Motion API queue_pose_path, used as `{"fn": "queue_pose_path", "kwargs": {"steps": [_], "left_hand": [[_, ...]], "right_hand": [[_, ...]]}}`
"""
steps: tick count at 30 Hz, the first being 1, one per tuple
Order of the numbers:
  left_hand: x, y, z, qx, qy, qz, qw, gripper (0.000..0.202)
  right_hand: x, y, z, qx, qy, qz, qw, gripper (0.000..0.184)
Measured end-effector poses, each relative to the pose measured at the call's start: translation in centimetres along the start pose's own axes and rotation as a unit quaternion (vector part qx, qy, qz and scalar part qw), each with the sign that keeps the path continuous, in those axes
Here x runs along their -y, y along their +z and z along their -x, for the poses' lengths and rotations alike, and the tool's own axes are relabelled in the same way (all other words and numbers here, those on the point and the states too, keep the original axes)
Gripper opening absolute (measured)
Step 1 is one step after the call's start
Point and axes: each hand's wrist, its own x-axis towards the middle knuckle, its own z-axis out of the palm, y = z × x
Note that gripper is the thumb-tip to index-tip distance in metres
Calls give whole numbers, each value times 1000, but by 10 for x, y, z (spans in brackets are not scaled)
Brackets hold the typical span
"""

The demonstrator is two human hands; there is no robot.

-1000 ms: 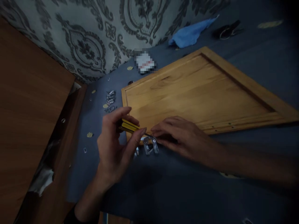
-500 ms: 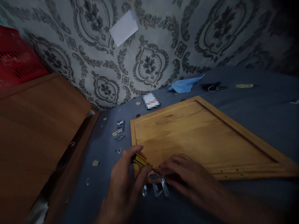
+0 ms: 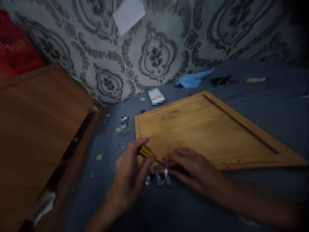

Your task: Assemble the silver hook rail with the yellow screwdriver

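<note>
My left hand point(image 3: 127, 175) is closed around the yellow handle of a screwdriver point(image 3: 147, 152), thumb and fingers on opposite sides. The thin shaft slants down to the right, to a metal hinge point(image 3: 159, 175) at the near left edge of a wooden cabinet door point(image 3: 183, 125). My right hand point(image 3: 196, 167) is at the hinge by the screwdriver's tip, its fingers drawn together. Those fingers hide the tip, and whatever they pinch is out of sight. The door lies flat with its recessed panel facing up.
Several loose hinges point(image 3: 123, 125) lie left of the door on dark blue fabric point(image 3: 111, 161). Behind it are a blue cloth point(image 3: 193, 79) and a black object with a ring point(image 3: 220, 80). A brown wooden cabinet point(image 3: 43, 119) stands at left, with a red basket point(image 3: 19, 51) on top.
The whole scene sits slightly higher in the picture as the view tips down. Both hands stay at the hinge, and the left still grips the screwdriver.
</note>
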Motion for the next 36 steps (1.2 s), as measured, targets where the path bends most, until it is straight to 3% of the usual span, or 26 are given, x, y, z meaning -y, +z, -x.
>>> {"fn": "queue_pose_path", "kwargs": {"steps": [8,17,28,36], "left_hand": [[-12,-16,-10,-85,-1,84,993,40],[-7,-8,2,-25,19,56,998,47],[1,-1,4,-15,45,42,998,54],[0,0,3,-7,73,30,997,50]], "right_hand": [[-1,-2,-1,-11,-6,-18,1000,18],[3,-5,-1,-4,-12,-6,1000,17],[3,-3,1,4,10,-8,1000,16],[2,-1,1,-14,-16,-4,1000,17]]}}
